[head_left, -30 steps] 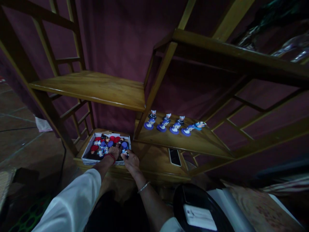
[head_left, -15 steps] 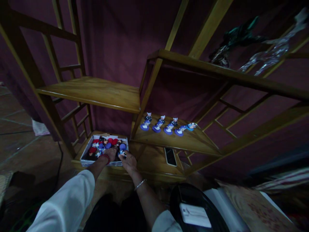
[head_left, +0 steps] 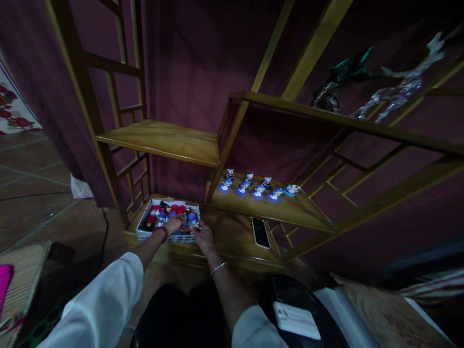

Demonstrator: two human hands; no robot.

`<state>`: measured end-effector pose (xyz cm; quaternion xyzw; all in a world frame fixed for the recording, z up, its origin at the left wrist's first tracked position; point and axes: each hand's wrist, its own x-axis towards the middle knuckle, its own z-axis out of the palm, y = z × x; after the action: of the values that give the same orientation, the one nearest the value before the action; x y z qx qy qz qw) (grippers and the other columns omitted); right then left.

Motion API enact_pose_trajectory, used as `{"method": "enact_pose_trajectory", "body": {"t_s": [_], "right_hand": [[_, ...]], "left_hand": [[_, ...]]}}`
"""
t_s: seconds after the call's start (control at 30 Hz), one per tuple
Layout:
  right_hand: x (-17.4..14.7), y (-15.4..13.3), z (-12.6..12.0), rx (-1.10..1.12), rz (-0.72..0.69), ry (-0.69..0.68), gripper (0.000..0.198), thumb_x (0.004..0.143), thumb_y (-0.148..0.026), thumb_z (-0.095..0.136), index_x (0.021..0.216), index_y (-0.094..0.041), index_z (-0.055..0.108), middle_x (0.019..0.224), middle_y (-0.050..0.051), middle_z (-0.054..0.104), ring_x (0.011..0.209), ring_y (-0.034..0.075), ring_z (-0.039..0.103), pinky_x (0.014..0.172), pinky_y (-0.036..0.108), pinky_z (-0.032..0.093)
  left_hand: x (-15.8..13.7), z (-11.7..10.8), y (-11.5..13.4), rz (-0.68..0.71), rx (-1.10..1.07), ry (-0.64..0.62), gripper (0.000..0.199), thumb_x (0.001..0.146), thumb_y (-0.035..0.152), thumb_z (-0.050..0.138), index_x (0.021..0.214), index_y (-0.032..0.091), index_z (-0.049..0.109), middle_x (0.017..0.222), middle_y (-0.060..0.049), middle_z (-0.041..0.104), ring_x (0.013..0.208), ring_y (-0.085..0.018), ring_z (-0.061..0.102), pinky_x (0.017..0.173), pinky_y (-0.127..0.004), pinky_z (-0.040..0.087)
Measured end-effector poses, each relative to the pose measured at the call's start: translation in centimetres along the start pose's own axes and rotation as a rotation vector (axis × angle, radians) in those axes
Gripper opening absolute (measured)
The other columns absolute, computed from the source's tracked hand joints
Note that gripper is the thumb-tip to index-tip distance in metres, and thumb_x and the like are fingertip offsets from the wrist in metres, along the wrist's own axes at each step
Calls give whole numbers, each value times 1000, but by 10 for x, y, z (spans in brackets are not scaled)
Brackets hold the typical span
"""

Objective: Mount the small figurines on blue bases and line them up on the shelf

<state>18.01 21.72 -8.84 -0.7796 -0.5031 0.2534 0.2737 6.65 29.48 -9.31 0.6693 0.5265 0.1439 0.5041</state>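
A white cardboard box [head_left: 145, 212] stands on the low wooden shelf, filled with small figurines [head_left: 158, 213] in red, purple and dark colours. My left hand [head_left: 174, 224] reaches over the front wall, its fingers down among the figurines; what they touch is hidden. At the box's front right corner my right hand [head_left: 203, 237] is closed on a small figurine [head_left: 196, 225] with a pale and dark body. Just behind it shows a round blue-purple piece [head_left: 192, 217]. On the raised shelf to the right, purple-based figurines [head_left: 258, 192] form a front row, with dark cat-like figurines [head_left: 250, 179] behind and a blue-based one [head_left: 291, 190] at the right end.
A phone [head_left: 260, 232] lies on the low shelf, right of the box. Above the box juts a wooden shelf board [head_left: 159, 137]. A clear deer ornament [head_left: 402, 89] stands on the upper right shelf. A black round stool [head_left: 308, 309] holding a white object is beside me.
The view has swung a little left, so the shelves appear further right. My right hand and its figurine have shifted slightly right at the box corner. My left hand remains in the box.
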Motion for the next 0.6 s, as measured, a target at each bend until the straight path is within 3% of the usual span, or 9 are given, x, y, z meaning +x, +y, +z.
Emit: {"method": "enact_pose_trajectory", "body": {"t_s": [0.1,0.3,0.47,0.6], "right_hand": [[-2,-1,-1,154,33,-13,30,78,-29,47,106,-20,53,81,1,68,73,12,63,62,18,46],[-12,-11,-4,414,2,41,21,76,-31,50,90,-17,56,74,2,65,66,14,62,57,20,47],[-25,-24,-13,622,17,4,19,74,-29,51,89,-18,55,78,2,64,66,14,63,57,22,49],[-34,-28,-21,700,-11,-4,29,70,-28,56,97,-19,55,81,1,63,65,13,62,59,24,50]], "left_hand": [[-11,-1,1,2,-181,7,33,86,14,34,119,14,39,92,-6,62,75,-9,63,66,-19,51],[-34,-7,-5,-41,-892,-93,32,82,11,44,114,15,45,80,-5,62,72,-14,64,68,-25,52],[-55,-10,-3,-13,-1039,-104,30,79,10,49,108,17,51,79,-4,62,71,-14,64,62,-23,50],[-73,-10,5,42,-1090,-139,27,77,11,51,104,16,53,79,-4,63,69,-14,64,57,-20,46]]}}
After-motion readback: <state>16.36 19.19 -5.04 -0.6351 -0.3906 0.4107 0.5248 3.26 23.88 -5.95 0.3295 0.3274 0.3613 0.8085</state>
